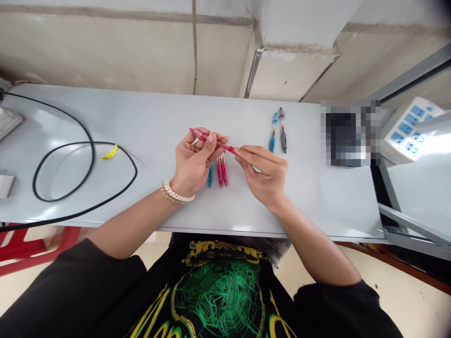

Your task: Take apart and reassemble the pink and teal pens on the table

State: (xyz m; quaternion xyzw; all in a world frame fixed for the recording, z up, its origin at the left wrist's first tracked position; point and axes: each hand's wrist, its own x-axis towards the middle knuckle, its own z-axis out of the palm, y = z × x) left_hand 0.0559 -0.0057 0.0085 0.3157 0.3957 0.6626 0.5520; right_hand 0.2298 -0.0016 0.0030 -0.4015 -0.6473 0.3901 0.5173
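Observation:
Above the middle of the table, my left hand is closed round a red pen, its clip end pointing up and to the left. My right hand pinches the other end of that pen between thumb and fingers. Whether the pen is in one piece or parted between the hands I cannot tell. Below my hands lie two pink-red pens side by side, and a blue pen partly hidden by my left hand. Farther right, another blue pen lies beside a grey pen.
A black cable with a yellow tag loops over the left of the table. A blurred-out dark object lies at the right, near a white power strip. The wall stands behind the table.

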